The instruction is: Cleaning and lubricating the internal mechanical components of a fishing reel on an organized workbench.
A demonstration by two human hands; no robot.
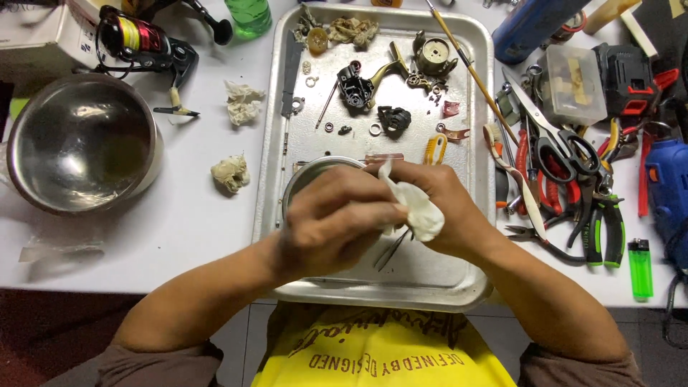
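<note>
A white counter (193, 215) holds a lot of stuff. On its left side sits a big shiny bowl (79, 143). In the middle lies a long metal tray (481, 143), and its long way runs from the person out to the far edge. Small dark reel parts (358, 86) lie near the far end of the tray, well apart from the hands. A thin stick (469, 68) leans over the tray's right rim. To the right of the tray is a pile of tools, with scissors (555, 140), pliers (605, 226) and a green lighter (640, 266). Two dirty wads of paper (231, 173) lie on the counter between the bowl and the tray. Both hands meet over the near end of the tray, right in front of the person. The left hand (333, 222) is curled shut with the fingers pressed together, and it touches the cloth (416, 208). You cannot tell what it holds inside. The right hand (448, 208) is closed around the white cloth and pinches it. The cloth sits between the two hands, closer to the right hand, and its long way points from the far left down to the near right. A small round tin (315, 175) peeks out just behind the left hand. Thin tweezers (393, 251) poke out below the cloth and rest on the tray.
</note>
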